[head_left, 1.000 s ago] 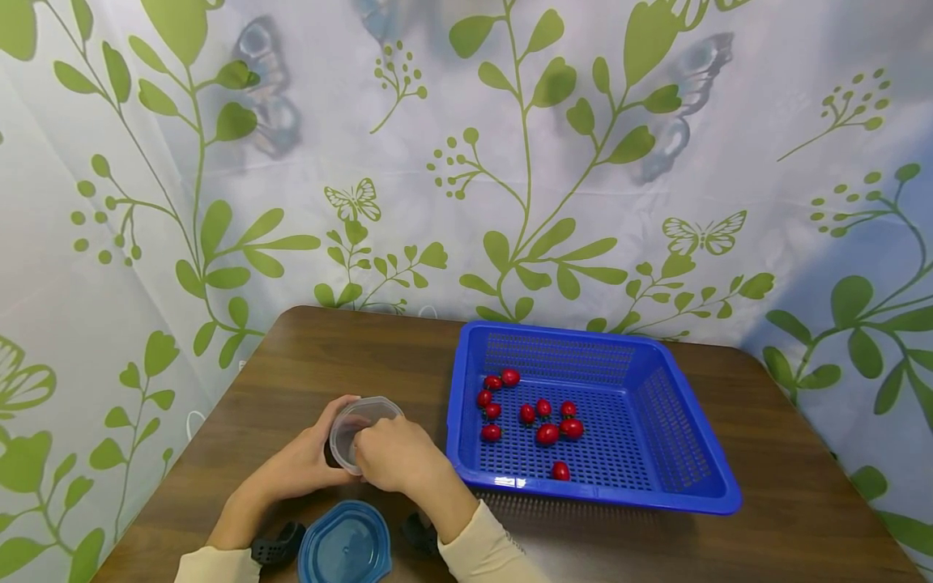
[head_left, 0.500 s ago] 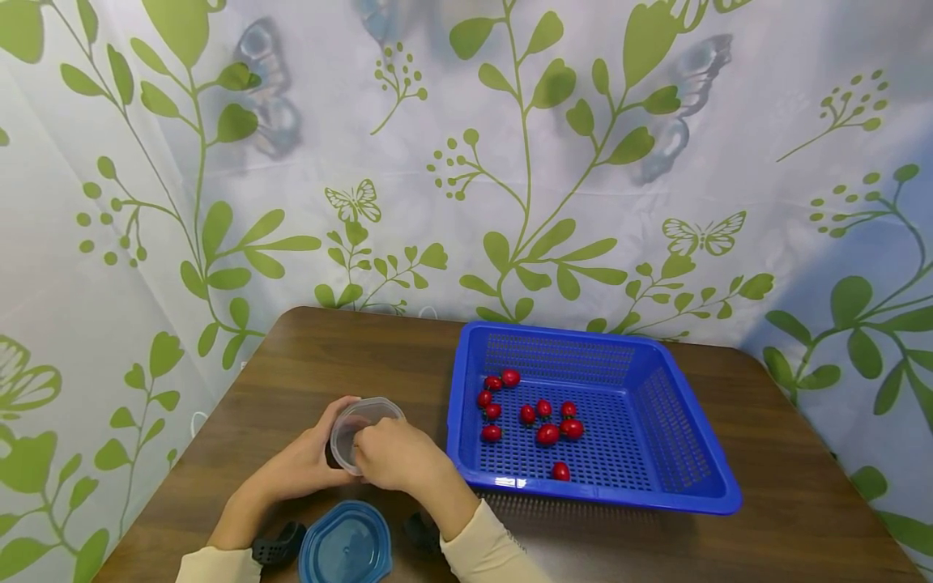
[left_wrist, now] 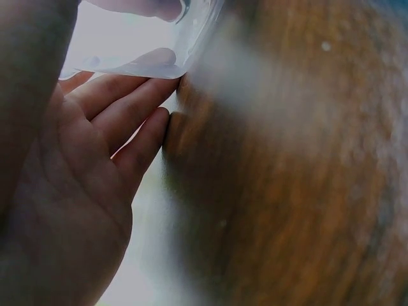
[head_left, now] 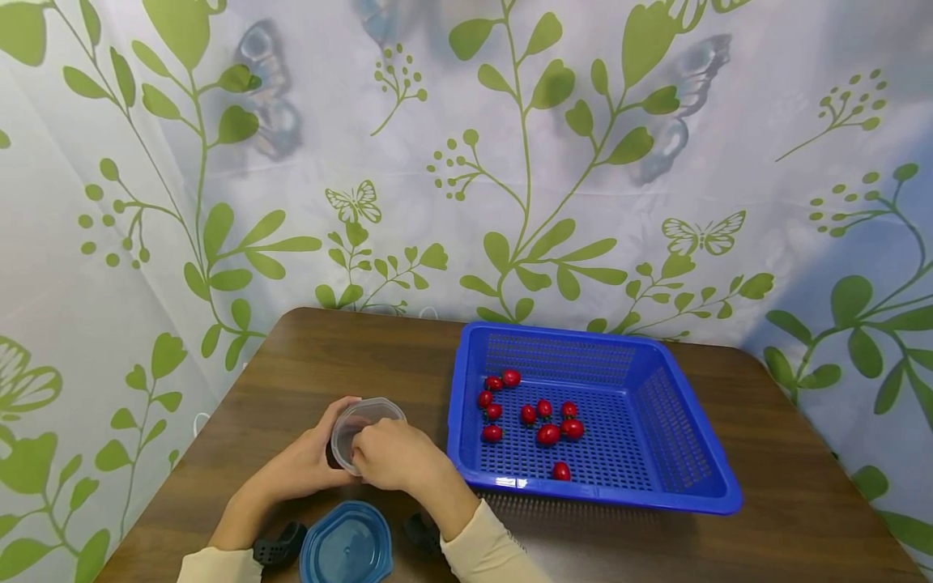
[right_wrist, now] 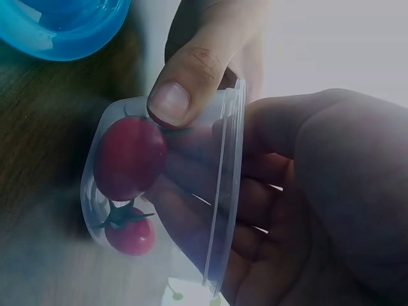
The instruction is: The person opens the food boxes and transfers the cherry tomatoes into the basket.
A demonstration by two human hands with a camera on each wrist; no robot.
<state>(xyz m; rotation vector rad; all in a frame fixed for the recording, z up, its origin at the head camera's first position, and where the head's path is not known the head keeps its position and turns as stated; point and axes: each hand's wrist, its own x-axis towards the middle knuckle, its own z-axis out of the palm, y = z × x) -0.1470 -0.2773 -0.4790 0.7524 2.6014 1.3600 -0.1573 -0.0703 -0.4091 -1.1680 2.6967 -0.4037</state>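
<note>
A clear plastic tub (head_left: 359, 417) is tipped on the left side of the table, gripped by my left hand (head_left: 309, 457) with its thumb on the near wall. In the left wrist view the fingers of that hand (left_wrist: 121, 121) lie along the tub's wall. My right hand (head_left: 397, 455) reaches in over the rim. The right wrist view shows a larger cherry tomato (right_wrist: 129, 158) and a smaller one (right_wrist: 131, 234) with a green stem inside the tub. My right fingertips come right up to the larger tomato; I cannot tell whether they grip it.
A blue lid (head_left: 346, 542) lies on the table close in front of both wrists. To the right stands a blue mesh basket (head_left: 627, 344) with several cherry tomatoes (head_left: 549, 435) in its left half. A leaf-patterned cloth (head_left: 466, 162) hangs behind the table (head_left: 328, 348).
Hardly anything differs. Both hands and the tub keep their places, with only a very slight shift of the view.
</note>
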